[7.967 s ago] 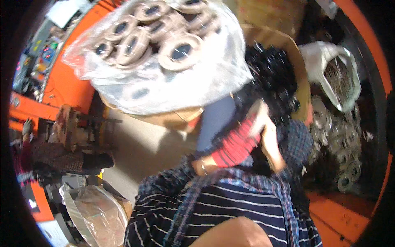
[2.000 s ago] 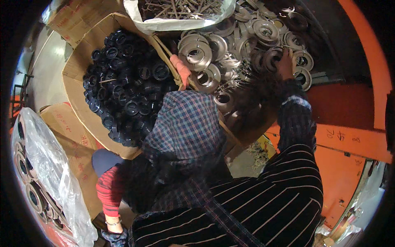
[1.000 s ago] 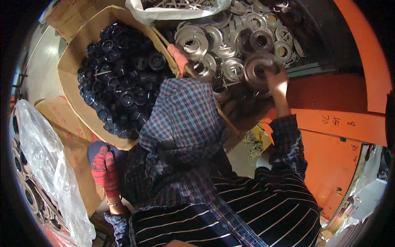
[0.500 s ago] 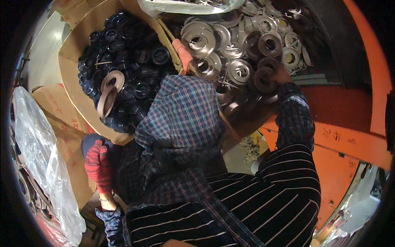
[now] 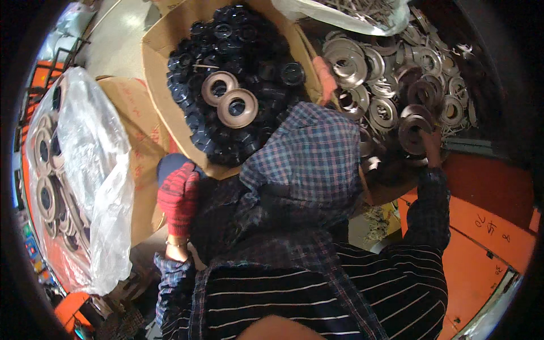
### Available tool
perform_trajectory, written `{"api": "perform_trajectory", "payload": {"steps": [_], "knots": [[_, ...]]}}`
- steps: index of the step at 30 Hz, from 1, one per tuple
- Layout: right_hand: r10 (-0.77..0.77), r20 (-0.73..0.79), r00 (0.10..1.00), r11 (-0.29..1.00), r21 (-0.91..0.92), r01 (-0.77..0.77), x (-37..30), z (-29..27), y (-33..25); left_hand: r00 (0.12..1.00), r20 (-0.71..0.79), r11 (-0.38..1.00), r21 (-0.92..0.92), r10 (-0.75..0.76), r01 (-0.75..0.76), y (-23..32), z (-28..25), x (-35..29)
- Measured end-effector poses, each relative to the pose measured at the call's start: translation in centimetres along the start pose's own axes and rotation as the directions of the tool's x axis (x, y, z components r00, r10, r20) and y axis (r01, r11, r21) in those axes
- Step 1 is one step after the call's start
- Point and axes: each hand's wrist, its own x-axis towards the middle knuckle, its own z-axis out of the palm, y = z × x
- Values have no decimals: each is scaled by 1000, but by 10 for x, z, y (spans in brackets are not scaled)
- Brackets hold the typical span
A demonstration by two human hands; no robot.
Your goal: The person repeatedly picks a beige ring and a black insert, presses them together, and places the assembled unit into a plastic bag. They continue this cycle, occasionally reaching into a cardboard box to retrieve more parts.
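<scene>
My right hand, bare, grips the edge of a brown ring in a pile of metallic-looking rings at the right. My left hand wears a red and black striped glove. Its fingers are closed against a rounded dark blue thing; whether anything is inside them is hidden. Between the hands, farther off, a cardboard box holds many glossy black round parts. Two brown rings, a nearer one and a farther one, overlap on top of these parts.
At the left a clear plastic bag covers more brown rings, beside another cardboard box. A white sack of thin strips lies at the far side. Orange panels stand at the right. An orange-pink cloth piece hangs over the box edge.
The whole view has shifted, so things sit farther right. In the box, the nearer brown ring has gone from tilted to lying flatter. My right hand now grips a ring's edge more plainly.
</scene>
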Motion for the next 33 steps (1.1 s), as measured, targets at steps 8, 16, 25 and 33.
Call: {"api": "perform_trajectory", "payload": {"steps": [8, 16, 25, 33], "knots": [[-528, -225, 819, 849, -159, 504, -96, -57, -93, 998, -48, 989, -142, 32, -38, 4, -2, 1], [126, -157, 980, 958, 274, -80, -90, -89, -139, 994, -106, 974, -221, 28, -51, 0, 2, 1], [-500, -18, 866, 484, 823, 297, -23, -75, -232, 995, -94, 954, -301, -18, -11, -4, 6, -5], [155, 259, 953, 945, -320, -67, -10, 115, -84, 991, -123, 956, -283, 43, -77, -11, 10, -4]]}}
